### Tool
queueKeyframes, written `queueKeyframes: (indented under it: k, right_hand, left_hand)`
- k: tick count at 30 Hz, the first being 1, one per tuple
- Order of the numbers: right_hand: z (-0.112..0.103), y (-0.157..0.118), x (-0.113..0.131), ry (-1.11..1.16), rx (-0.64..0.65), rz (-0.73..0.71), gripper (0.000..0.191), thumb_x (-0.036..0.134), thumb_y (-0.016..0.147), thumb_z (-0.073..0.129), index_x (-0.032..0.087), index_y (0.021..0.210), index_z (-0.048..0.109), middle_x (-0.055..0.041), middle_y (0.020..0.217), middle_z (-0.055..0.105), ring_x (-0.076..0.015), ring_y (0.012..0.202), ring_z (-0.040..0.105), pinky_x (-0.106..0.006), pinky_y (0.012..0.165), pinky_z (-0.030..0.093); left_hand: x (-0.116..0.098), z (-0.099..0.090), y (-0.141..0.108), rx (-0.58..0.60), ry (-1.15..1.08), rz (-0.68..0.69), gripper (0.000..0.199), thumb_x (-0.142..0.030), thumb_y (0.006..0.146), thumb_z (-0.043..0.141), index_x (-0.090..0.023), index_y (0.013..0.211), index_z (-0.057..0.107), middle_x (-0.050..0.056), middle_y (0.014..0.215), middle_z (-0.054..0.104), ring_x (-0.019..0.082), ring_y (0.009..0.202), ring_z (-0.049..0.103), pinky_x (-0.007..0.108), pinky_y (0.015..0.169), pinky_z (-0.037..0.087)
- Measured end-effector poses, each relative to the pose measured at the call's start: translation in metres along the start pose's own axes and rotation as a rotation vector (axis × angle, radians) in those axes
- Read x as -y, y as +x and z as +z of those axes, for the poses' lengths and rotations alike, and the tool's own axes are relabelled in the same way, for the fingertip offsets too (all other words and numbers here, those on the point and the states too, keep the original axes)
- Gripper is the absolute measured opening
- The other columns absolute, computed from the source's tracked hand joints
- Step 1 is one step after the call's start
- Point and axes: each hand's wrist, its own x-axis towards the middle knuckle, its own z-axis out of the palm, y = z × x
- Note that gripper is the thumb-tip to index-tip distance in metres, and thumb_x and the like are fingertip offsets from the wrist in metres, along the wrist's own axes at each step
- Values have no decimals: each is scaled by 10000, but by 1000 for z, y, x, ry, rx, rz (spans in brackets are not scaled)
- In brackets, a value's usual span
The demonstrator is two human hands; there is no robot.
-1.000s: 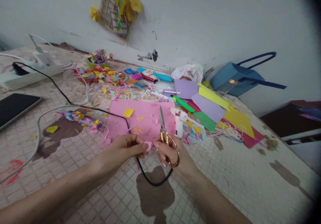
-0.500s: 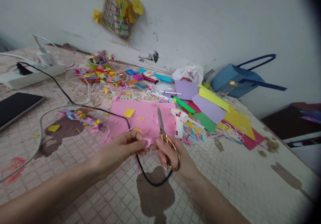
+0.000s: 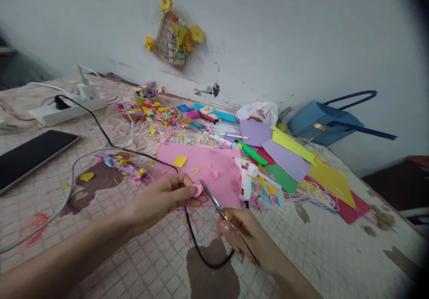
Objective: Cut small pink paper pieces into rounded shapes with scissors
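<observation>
Between the thumb and fingers of my left hand [image 3: 170,194] is a small round pink paper piece [image 3: 198,190]. My right hand [image 3: 246,232] grips a pair of scissors [image 3: 216,203] with gold handles. Their blades look closed and point up and left, the tip close to the pink piece. Behind both hands lies a pink paper sheet [image 3: 221,158] with a yellow scrap [image 3: 180,161] and small pink cuttings on it. A white glue gun [image 3: 246,185] rests at the sheet's right edge. Its black cord [image 3: 194,243] loops below my hands.
A phone [image 3: 36,156] and a white power strip [image 3: 67,111] are on the left. Coloured paper sheets [image 3: 288,156], white string [image 3: 315,196] and a blue bag [image 3: 325,122] lie on the right. Paper scraps [image 3: 154,111] and a small pot [image 3: 145,97] stand toward the wall.
The scissors have turned from pointing upward to leaning left, bringing their tip close to the pink piece. My left hand keeps its pinch. The whole view has shifted a little.
</observation>
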Motion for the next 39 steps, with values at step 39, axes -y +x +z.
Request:
queueKeyframes:
  k: [39]
  right_hand:
    - [-1, 2, -6, -182, -36, -40, 398, 452, 863, 514, 204, 587, 371, 78, 428, 332, -90, 423, 269, -235, 433, 189]
  left_hand:
    - [3, 2, 1, -56, 59, 50, 219, -302, 754, 674, -157, 687, 524, 12, 769, 679, 154, 790, 651, 317, 813, 467]
